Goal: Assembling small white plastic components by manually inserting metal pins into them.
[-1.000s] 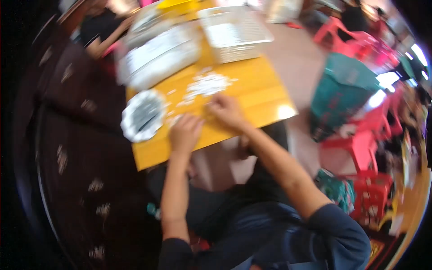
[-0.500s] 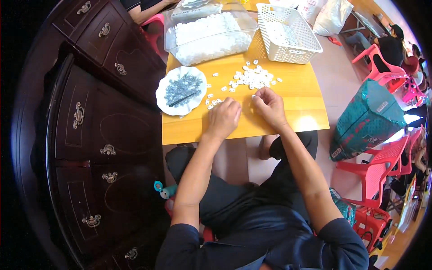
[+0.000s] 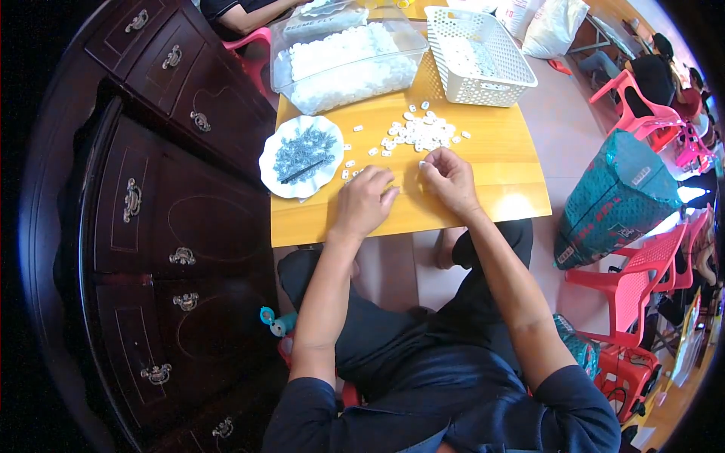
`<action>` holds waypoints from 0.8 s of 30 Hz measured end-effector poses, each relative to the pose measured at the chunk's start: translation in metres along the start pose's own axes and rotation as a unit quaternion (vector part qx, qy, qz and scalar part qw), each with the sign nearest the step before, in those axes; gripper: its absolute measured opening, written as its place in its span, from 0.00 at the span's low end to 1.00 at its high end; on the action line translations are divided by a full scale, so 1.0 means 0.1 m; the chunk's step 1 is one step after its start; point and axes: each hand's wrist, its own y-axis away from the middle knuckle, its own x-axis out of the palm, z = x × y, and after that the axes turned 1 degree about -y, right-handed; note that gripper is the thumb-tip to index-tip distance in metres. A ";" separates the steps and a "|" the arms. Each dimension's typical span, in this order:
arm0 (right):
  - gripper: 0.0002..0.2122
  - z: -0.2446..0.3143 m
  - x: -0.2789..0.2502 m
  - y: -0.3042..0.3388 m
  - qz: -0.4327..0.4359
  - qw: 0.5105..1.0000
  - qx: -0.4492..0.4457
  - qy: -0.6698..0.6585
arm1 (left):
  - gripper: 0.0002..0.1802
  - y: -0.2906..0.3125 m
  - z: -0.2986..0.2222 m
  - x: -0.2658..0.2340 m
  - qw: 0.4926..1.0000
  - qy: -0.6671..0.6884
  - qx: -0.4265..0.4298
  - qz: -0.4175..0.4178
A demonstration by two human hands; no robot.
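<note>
Head view: my right hand [image 3: 451, 183] is closed in a pinch on a small white piece [image 3: 422, 164], held just above the yellow wood-grained surface [image 3: 483, 192], near its front edge. My left hand [image 3: 365, 199] hangs to the left of it, fingers curled, thumb apart from them, with nothing showing between. Close beyond its knuckles lie a few scattered white pieces [image 3: 350, 164]; the main heap of small white oval pieces with dark marks [image 3: 424, 133] sits beyond my right fingertips.

I think the pinched piece is the likeliest to go astray: so little of it shows that a loose grip could let it slip toward my lap. A careless sweep of my left hand could scatter the strays, or push them under the white scallop-rimmed plate [image 3: 268, 170]. That plate, carrying grey see-through bits [image 3: 308, 151] and a thin dark stick [image 3: 306, 171], seems to reach past the left edge, so a knock might tip it. Behind, the clear plastic bin of white pieces [image 3: 347, 64] is heaped high; a bump there could spill some into the loose ones.
</note>
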 end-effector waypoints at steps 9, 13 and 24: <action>0.04 0.02 -0.09 -0.04 0.002 1.000 0.002 0.004 | 0.05 -0.05 0.00 0.01 1.000 -0.003 -0.006 0.020; 0.04 0.00 -0.10 -0.06 0.003 1.000 -0.001 -0.009 | 0.05 -0.06 0.00 0.06 0.999 -0.037 -0.001 0.013; 0.04 -0.02 -0.05 -0.06 -0.001 1.000 -0.005 0.015 | 0.07 -0.03 0.04 0.10 0.996 -0.083 -0.006 0.033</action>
